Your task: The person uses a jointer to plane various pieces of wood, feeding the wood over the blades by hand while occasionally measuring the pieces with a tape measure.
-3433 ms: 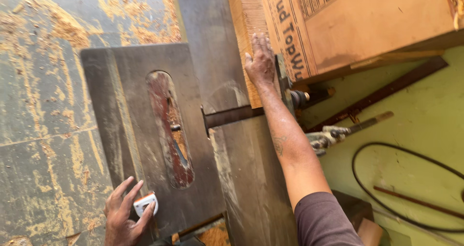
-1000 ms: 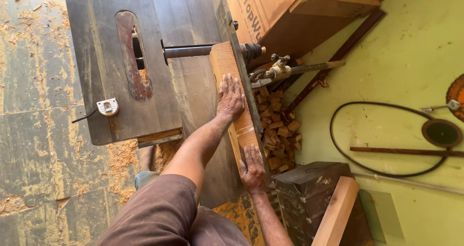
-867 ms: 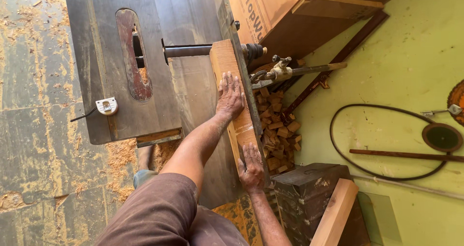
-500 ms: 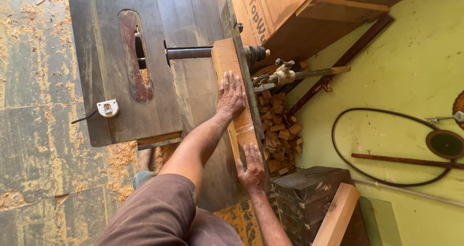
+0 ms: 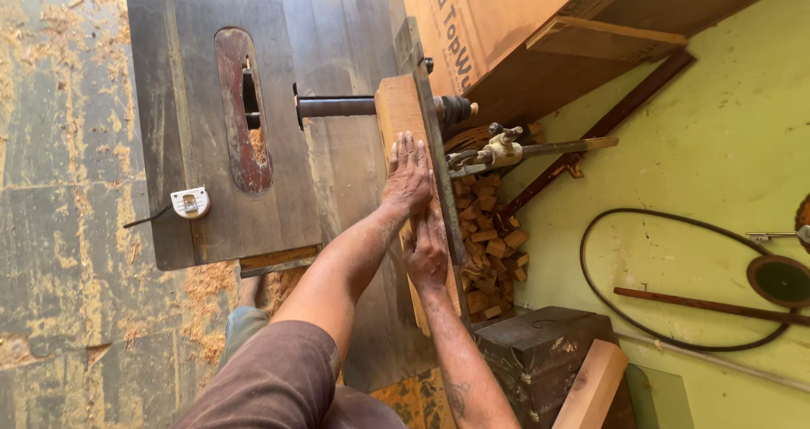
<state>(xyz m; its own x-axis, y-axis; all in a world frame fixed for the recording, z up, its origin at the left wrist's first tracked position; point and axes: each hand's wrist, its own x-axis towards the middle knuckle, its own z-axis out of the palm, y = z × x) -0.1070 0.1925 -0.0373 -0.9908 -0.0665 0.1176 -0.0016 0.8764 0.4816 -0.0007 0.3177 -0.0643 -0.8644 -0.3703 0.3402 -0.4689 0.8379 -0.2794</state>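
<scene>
Both hands, left hand [image 5: 408,178] and right hand [image 5: 429,248], press flat on wooden plank [image 5: 400,117].

My palms press pale, bare wood board [image 5: 403,117]; the saw table [image 5: 181,83] looks like dull, worn metal.

Both hands hide part of the wooden board [image 5: 398,113]: the left hand [image 5: 408,176] covers its middle, and the right hand [image 5: 428,248], just below, covers more, so the palms' contact is unseen. The board's lower end disappears behind the right forearm. The cardboard box [image 5: 506,16] above the board runs off the top edge. The pile of wood offcuts [image 5: 489,235] beside the board is partly hidden behind the fence. The saw blade in the desk's slot [image 5: 245,108] is too dark to make out.
</scene>
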